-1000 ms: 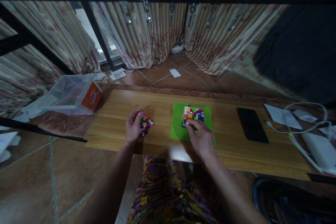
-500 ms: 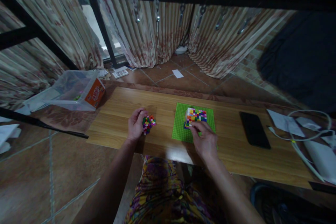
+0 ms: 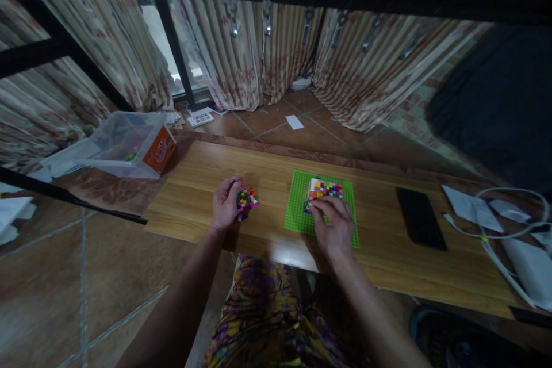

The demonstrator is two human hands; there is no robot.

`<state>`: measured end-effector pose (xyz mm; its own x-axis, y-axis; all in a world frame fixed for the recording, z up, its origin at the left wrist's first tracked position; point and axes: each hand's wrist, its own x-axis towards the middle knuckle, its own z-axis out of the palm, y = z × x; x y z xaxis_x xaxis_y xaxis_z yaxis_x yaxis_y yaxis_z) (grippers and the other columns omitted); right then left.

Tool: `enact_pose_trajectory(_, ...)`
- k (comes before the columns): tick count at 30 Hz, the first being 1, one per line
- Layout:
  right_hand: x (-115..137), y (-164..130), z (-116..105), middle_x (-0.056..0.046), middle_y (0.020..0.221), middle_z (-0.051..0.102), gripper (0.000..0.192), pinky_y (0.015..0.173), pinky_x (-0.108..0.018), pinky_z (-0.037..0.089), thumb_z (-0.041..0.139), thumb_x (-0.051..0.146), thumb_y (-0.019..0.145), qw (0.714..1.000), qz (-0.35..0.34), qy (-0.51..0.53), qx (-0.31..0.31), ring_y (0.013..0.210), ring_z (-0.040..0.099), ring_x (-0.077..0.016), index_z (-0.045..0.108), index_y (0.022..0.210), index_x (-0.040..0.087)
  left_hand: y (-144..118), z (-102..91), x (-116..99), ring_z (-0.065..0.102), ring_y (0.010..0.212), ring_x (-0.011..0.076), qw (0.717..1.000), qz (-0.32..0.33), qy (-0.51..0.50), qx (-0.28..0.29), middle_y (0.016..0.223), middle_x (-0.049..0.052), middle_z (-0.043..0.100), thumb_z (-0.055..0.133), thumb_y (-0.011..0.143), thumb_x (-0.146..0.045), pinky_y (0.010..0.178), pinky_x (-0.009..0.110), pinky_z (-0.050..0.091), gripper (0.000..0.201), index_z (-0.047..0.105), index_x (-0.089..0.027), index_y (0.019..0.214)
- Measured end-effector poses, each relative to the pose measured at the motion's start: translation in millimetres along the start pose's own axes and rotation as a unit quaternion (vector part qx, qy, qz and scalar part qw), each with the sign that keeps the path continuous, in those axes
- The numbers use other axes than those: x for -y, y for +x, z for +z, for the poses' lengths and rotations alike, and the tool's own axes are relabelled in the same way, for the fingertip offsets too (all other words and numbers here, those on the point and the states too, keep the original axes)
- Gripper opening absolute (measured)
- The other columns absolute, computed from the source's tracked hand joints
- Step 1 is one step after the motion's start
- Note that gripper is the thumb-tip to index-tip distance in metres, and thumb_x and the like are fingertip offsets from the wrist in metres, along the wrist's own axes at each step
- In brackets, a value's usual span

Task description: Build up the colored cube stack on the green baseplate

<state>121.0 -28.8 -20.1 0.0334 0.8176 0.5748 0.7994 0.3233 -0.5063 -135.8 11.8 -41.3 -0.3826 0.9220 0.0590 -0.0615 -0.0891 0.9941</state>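
Observation:
A green studded baseplate (image 3: pixel 297 207) lies on the wooden table, with a block of many-coloured small building bricks (image 3: pixel 325 187) built up on it. My right hand (image 3: pixel 334 224) is over the near part of this block, thumb and fingertips pinched together at its left front corner. Whatever those fingertips hold is too small to make out. To the left, my left hand (image 3: pixel 226 202) rests on the table with its fingers curled. It lies against the left side of a small pile of loose coloured bricks (image 3: pixel 248 202); its fingertips are partly hidden.
A black phone (image 3: pixel 420 217) lies on the table (image 3: pixel 267 155) right of the baseplate. White cables (image 3: pixel 495 236) and papers cover the right end. A clear plastic bin (image 3: pixel 125 149) with an orange label stands on the floor at the left. Striped curtains hang behind.
The view has shifted slightly. My right hand still pinches at the block's front left corner, its fingers a little further over the bricks. My left hand stays beside the pile.

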Motion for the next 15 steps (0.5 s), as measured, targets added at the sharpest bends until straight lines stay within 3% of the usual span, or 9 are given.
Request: enact_pose_trajectory(15,-3.9,-6.4,1.5,-0.005,0.099,0.068,0.019,0.084,-0.037,0.051,0.056,0.028,0.091,1.0,-0.012,0.012,-0.003,0.094,0.061,-0.02,0.075,0.093,0.027,2.5,-2.1,6.0,0.064,0.083,0.0179,1.0,0.007,0.016,0.003,0.087,0.004,0.069,0.065,0.077,-0.045,0.078,0.03,0.049,0.034,0.067,-0.019,0.098)
